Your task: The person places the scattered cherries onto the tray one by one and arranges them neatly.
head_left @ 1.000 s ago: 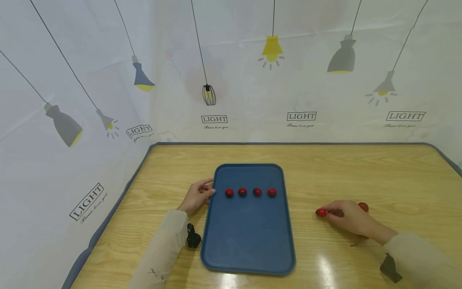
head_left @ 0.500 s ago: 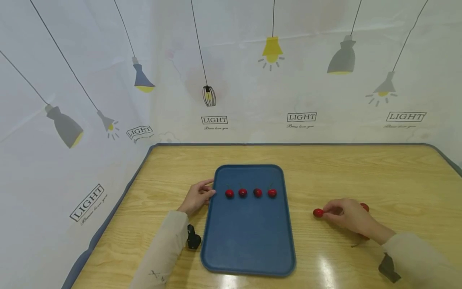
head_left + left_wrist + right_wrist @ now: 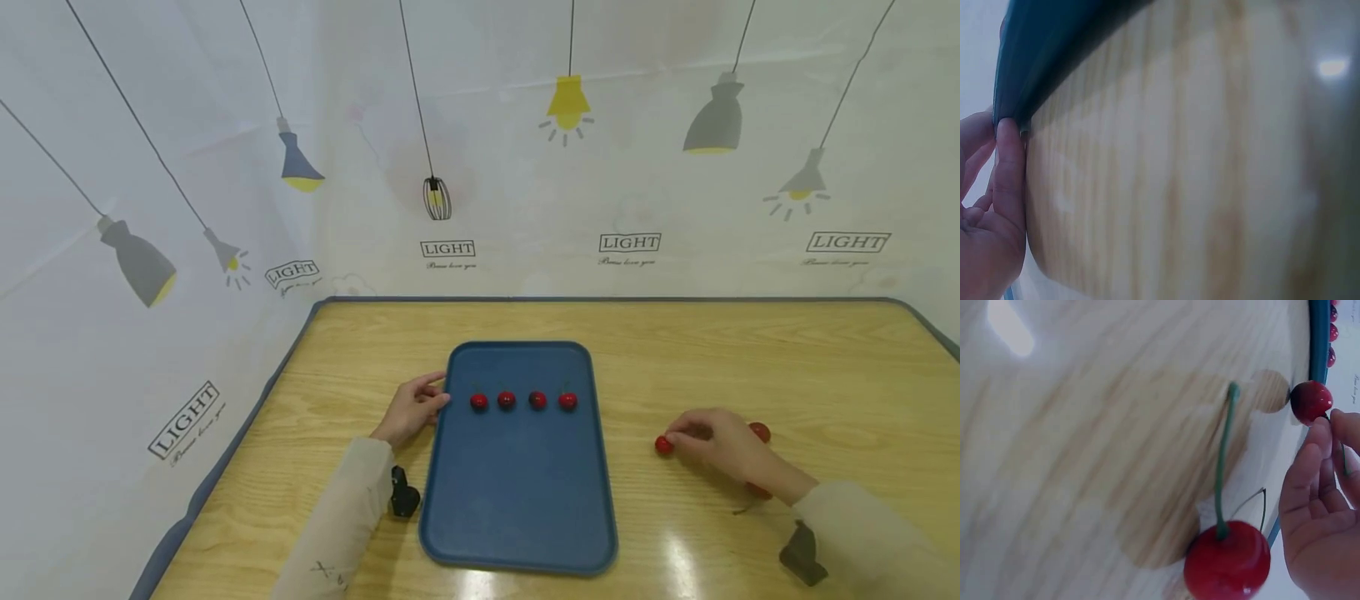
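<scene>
Fingers [image 3: 1300,475] of my right hand [image 3: 720,446] are pinching one cherry [image 3: 663,445] at its stem end, their tips nearly meeting, with the thin stem [image 3: 1344,459] trailing back past them. I am holding it to the right of the tray [image 3: 517,492], apart from the rim; whether its underside is touching the tabletop [image 3: 825,358], I cannot tell. Four cherries [image 3: 507,401] are sitting in a spaced row across the tray's far half. One loose cherry [image 3: 760,432] is lying just beyond my right hand, and another [image 3: 759,492] is showing partly from under my wrist. My left hand [image 3: 408,412] is resting loosely bent fingers against the tray's left rim.
</scene>
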Motion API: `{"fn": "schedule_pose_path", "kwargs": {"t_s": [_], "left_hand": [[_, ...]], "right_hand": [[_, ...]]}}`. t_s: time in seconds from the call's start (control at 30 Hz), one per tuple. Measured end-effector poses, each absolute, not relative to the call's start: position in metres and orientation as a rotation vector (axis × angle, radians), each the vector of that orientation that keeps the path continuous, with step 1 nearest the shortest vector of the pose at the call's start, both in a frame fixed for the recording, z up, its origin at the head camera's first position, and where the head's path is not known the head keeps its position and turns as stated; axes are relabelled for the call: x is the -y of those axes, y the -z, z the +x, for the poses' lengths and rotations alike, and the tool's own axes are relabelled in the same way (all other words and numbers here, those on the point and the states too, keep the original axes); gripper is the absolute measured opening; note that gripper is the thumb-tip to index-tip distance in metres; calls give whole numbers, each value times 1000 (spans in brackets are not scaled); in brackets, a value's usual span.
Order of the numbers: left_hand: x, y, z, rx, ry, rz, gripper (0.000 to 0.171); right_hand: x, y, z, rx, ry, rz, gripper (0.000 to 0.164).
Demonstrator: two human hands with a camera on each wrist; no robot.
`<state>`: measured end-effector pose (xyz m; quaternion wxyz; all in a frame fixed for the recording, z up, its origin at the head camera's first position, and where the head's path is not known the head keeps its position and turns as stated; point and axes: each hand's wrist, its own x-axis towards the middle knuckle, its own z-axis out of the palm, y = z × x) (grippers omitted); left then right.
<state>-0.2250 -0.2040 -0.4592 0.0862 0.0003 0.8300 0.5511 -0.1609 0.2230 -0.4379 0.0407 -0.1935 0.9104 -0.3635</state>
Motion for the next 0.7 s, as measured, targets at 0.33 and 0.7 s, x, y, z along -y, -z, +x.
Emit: {"fn": "schedule_pose_path", "kwargs": {"t_s": [0.33,0.7], "left_hand": [[204,458,-224,-2479,-1642,0,45],[203,457,-224,-2470,-1648,6,45]], "right_hand": [[-224,440,-164,-2539,1434,-399,23],[-219,434,-164,-2496,1476,-264,33]]}}
